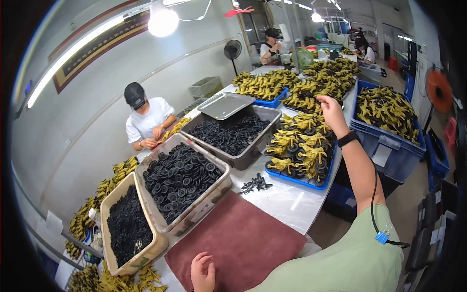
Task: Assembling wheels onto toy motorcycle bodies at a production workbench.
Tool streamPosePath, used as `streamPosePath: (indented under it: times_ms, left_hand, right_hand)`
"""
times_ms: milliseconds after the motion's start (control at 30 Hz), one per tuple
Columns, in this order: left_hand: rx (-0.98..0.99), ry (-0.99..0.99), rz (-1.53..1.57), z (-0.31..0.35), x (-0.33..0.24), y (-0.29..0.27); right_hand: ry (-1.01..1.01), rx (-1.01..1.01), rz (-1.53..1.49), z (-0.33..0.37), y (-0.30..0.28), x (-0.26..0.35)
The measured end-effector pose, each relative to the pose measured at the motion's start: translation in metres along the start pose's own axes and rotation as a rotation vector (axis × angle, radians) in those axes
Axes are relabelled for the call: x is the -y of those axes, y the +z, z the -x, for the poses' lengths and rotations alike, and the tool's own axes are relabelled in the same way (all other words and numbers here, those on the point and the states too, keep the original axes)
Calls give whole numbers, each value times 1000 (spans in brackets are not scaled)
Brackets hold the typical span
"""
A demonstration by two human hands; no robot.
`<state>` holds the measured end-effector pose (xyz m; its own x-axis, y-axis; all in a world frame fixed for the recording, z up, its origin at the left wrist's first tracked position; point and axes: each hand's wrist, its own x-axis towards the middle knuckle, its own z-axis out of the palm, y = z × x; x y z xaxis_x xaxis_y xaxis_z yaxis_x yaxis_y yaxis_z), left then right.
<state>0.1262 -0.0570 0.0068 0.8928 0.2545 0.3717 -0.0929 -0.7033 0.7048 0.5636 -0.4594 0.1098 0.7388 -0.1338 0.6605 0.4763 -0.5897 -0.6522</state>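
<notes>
My left hand (203, 273) is at the near edge of a maroon cloth (238, 238), fingers loosely bent and apart, with nothing seen in it. My right hand (332, 115) is stretched far forward, above the heaps of yellow toy motorcycle parts. Its fingers are closed together; whether something small is between them is hidden. Below my right arm, a blue tray (311, 184) holds rows of yellow toy motorcycles (311, 155) with black wheels. Beyond it lies a further heap of yellow parts (304, 95).
Left of the cloth stand a bin of black wheels (180, 177), a cream bin of small black parts (127, 226) and a metal tub of black pieces (233, 131). Loose black pieces (256, 184) lie by the cloth. A co-worker (148, 117) sits opposite; a blue crate (389, 151) stands right.
</notes>
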Motion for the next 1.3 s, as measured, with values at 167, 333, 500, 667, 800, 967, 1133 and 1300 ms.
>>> streamPosePath:
  times_ms: [167, 333, 500, 667, 800, 967, 1133, 1300]
  left_hand:
    - [42, 1, 78, 2, 8, 5]
    - [118, -40, 154, -5, -3, 6]
    - [144, -183, 487, -4, -31, 4]
    - [206, -146, 553, -7, -59, 3]
    - [241, -73, 499, -1, -77, 9]
    - [491, -144, 162, 9, -81, 25]
    - [627, -107, 32, 14, -45, 50]
    - [594, -207, 39, 11, -35, 63]
  right_hand:
    - [-32, -248, -168, 52, -40, -25]
    - [255, -241, -444, 127, -49, -64]
    - [455, -226, -615, 194, -39, -48]
    - [543, -209, -624, 237, -13, -62]
    - [295, -234, -545, 262, 1, -41]
    - [188, 96, -775, 300, 0, 6]
    - [181, 438, -790, 313, 7, 16]
    - [-41, 380, -436, 306, 10, 23]
